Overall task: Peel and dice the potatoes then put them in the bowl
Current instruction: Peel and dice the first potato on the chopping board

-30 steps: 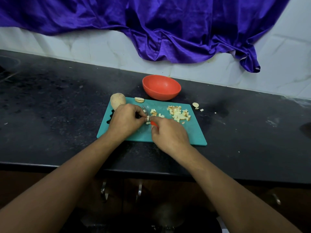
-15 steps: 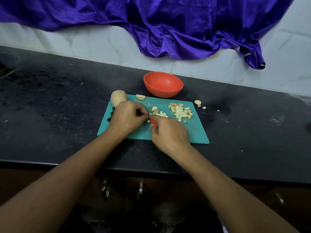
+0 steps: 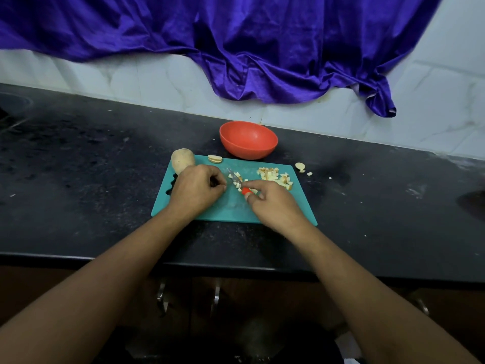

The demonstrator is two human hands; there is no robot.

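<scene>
A teal cutting board [image 3: 228, 210] lies on the black counter. My right hand [image 3: 273, 206] grips a small knife [image 3: 237, 181] by its red handle, the blade lying among a few fresh potato dice on the board. My left hand [image 3: 195, 189] rests on the board just left of the blade, fingers curled, with nothing visible in them. A pile of diced potato [image 3: 275, 176] sits at the board's far right. An unpeeled whole potato [image 3: 182, 160] lies at the far left corner, and a potato slice [image 3: 215, 158] at the far edge. The red bowl [image 3: 248, 139] behind the board is empty.
A few potato scraps [image 3: 300, 166] lie on the counter [image 3: 91, 185] right of the board. A purple cloth [image 3: 262, 48] hangs over the white tiled wall behind. The counter's front edge runs just below my forearms, with cabinet handles [image 3: 215, 298] underneath.
My hands have drawn apart. The right hand slid back to the right, and the knife blade and freshly cut dice now show between the hands.
</scene>
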